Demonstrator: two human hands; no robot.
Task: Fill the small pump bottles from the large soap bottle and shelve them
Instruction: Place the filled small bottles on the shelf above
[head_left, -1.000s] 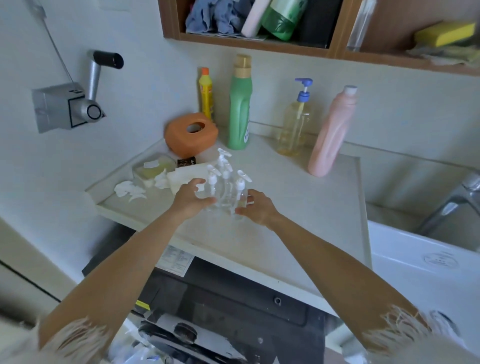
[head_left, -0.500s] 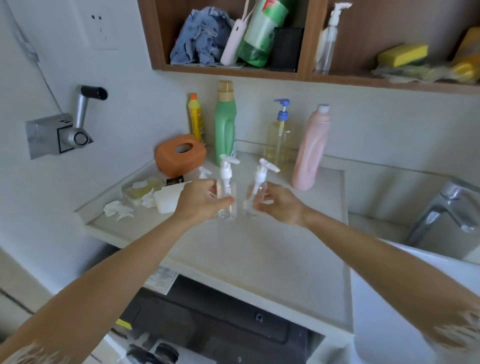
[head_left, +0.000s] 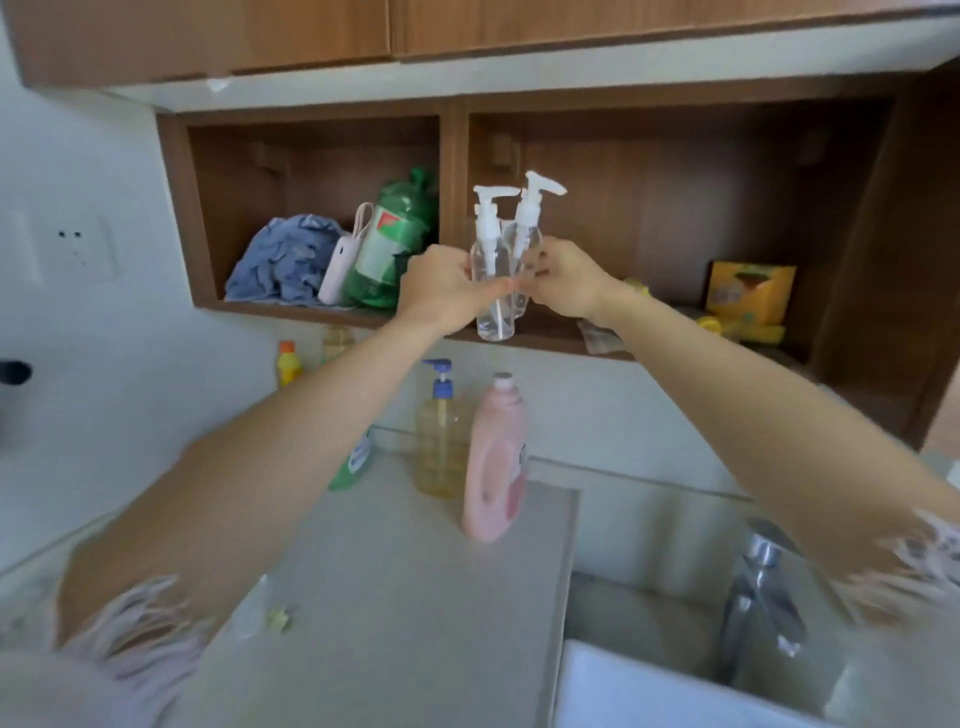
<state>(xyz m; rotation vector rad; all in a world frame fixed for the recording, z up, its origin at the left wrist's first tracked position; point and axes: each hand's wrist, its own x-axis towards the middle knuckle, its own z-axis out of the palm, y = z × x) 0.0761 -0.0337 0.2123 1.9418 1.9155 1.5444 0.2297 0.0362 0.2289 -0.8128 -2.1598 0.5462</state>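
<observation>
My left hand (head_left: 451, 293) grips a small clear pump bottle (head_left: 492, 270) with a white pump, held upright at the front edge of the wooden wall shelf (head_left: 550, 338). My right hand (head_left: 569, 283) holds a second small pump bottle (head_left: 527, 234) just behind it, tilted slightly left; the two bottles touch. Both are raised in front of the shelf's right compartment. The large soap bottle (head_left: 440, 441), amber with a blue pump, stands on the counter (head_left: 415, 597) below, next to a pink bottle (head_left: 496, 462).
The left shelf compartment holds a blue cloth (head_left: 285, 260), a pale pink item and a green bottle (head_left: 389, 249). Yellow boxes (head_left: 750, 291) sit in the right compartment. A yellow bottle (head_left: 288, 364) stands by the wall; a sink and tap (head_left: 763, 597) lie lower right.
Both hands have lifted the two small pump bottles from the counter up to the shelf. The view has tilted upward with them.
</observation>
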